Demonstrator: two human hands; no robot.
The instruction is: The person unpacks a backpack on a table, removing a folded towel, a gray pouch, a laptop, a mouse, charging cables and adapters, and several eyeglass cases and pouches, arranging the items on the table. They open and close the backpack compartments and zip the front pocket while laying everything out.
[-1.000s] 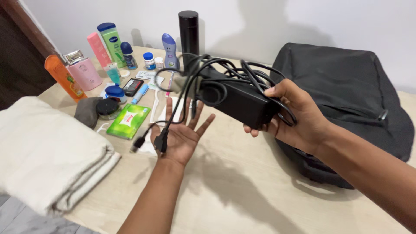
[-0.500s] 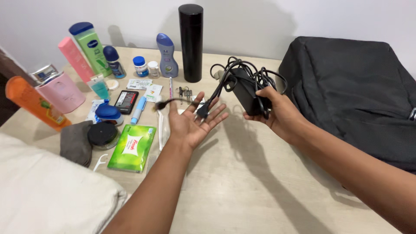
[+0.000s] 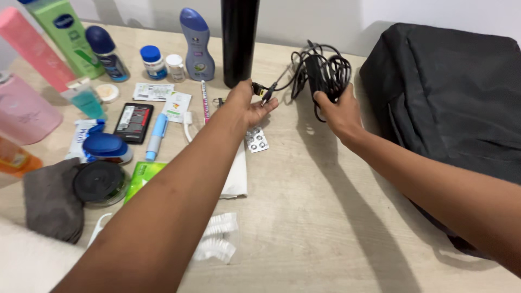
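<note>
Both hands are gripping a tangled black charger cable (image 3: pixel 320 73).
Right hand (image 3: pixel 336 111) fingers are clamping the brick, left hand (image 3: pixel 247 103) fingers are pinching plugs; dangling loops could be snagging the tall black cylinder flask (image 3: pixel 239 38).

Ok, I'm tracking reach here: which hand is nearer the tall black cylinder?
Left. The left hand lies just below the tall black cylinder, almost at its base; the right hand is farther right, gripping the charger bundle.

a black power adapter brick with bundled black cable (image 3: pixel 320 73) lies on the far middle table, just left of the bag; its plug ends (image 3: pixel 262 90) trail left.
</note>
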